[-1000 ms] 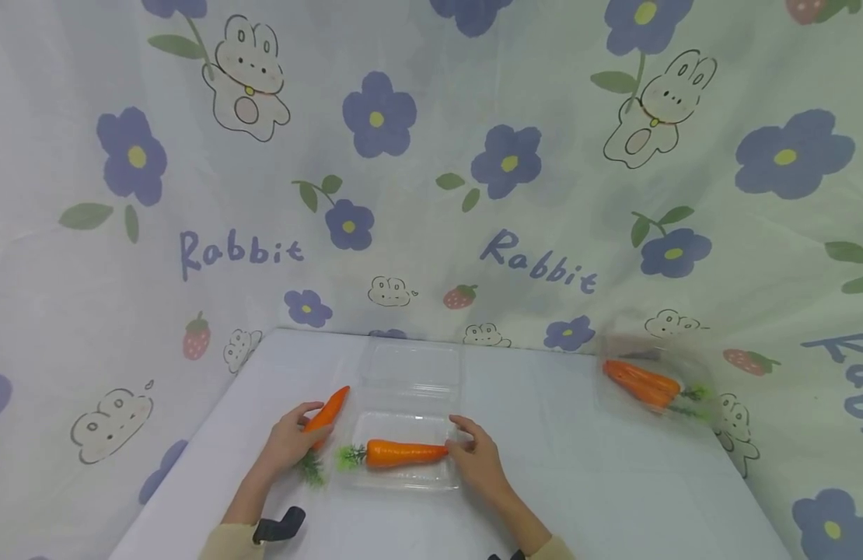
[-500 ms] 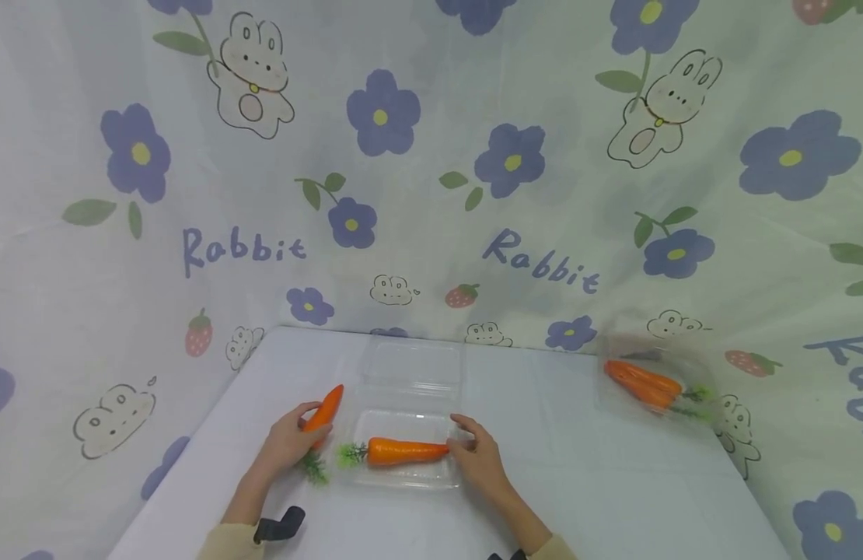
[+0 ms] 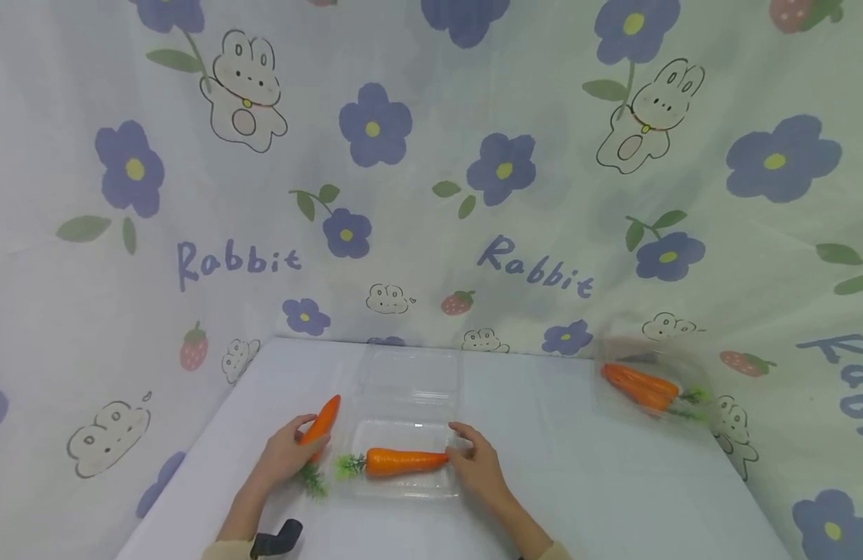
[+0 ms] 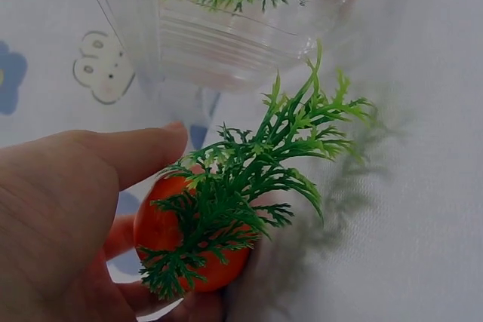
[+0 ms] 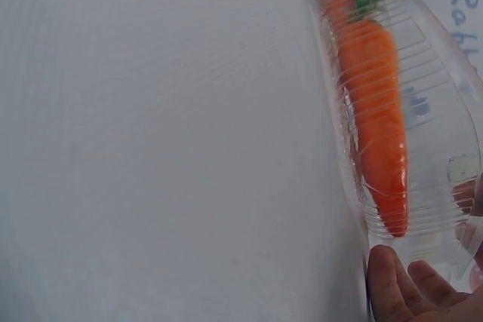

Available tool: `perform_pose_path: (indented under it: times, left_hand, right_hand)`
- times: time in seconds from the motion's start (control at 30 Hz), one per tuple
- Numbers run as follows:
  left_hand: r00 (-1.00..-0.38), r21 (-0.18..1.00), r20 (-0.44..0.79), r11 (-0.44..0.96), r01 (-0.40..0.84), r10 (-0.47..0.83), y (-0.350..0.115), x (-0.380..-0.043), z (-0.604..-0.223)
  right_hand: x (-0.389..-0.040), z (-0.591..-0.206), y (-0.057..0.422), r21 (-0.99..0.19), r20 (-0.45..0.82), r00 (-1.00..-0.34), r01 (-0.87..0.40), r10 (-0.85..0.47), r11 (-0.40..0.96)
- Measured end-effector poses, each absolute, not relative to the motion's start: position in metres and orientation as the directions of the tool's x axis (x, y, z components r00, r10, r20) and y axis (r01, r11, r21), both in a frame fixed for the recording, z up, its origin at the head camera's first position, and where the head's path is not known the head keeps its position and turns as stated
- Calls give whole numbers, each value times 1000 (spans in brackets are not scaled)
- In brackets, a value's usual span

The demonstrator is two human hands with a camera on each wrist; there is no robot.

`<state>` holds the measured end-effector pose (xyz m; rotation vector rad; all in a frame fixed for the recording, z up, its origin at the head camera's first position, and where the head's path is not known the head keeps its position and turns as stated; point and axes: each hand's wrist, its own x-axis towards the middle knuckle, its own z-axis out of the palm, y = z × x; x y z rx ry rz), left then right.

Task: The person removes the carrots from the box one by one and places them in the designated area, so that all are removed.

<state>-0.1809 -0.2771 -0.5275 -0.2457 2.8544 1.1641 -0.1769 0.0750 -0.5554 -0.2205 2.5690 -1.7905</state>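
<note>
My left hand [image 3: 281,455] grips an orange carrot [image 3: 323,426] left of an open clear plastic box [image 3: 431,488]. That carrot's tip points up and away, and its leafy top hangs toward me. Up close in the left wrist view, green fronds [image 4: 279,148] partly cover its orange crown [image 4: 158,224]. A second carrot [image 3: 403,461] lies across the box, its fronds over the left rim. My right hand [image 3: 479,465] holds the box's right end near the carrot's tip. In the right wrist view, fingertips [image 5: 386,280] sit by the ribbed wall, partly out of frame.
The box's lid [image 3: 410,373] is folded back, away from me. At the far right stands another clear container [image 3: 606,404] with carrots [image 3: 641,387] inside. A white tabletop [image 3: 543,435] runs back to a curtain [image 3: 417,194] printed with rabbits and flowers.
My left hand has drawn its carrot slightly left, away from the box. The right hand and the carrot in the box stay put; the head view has tilted a little.
</note>
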Motion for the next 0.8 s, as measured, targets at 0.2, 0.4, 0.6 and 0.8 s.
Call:
perform_pose_path:
  times: [0.2, 0.4, 0.6, 0.8]
  left_hand:
    - [-986, 690, -102, 705, -164, -129, -280, -175, -531]
    - [-988, 689, -91, 708, -153, -124, -279, -178, -529]
    - [-992, 674, -66, 729, -121, -104, -281, -177, -528]
    - [-995, 647, -10, 758, -83, -100, -282, -178, -520]
  right_hand:
    - [-175, -555, 73, -935, 52, -990, -93, -128, 342]
    - [-174, -551, 75, -937, 43, -991, -85, -127, 339]
    - [-174, -550, 76, -935, 54, -991, -94, -125, 343]
    - [-176, -548, 76, -934, 68, -989, -108, -128, 342]
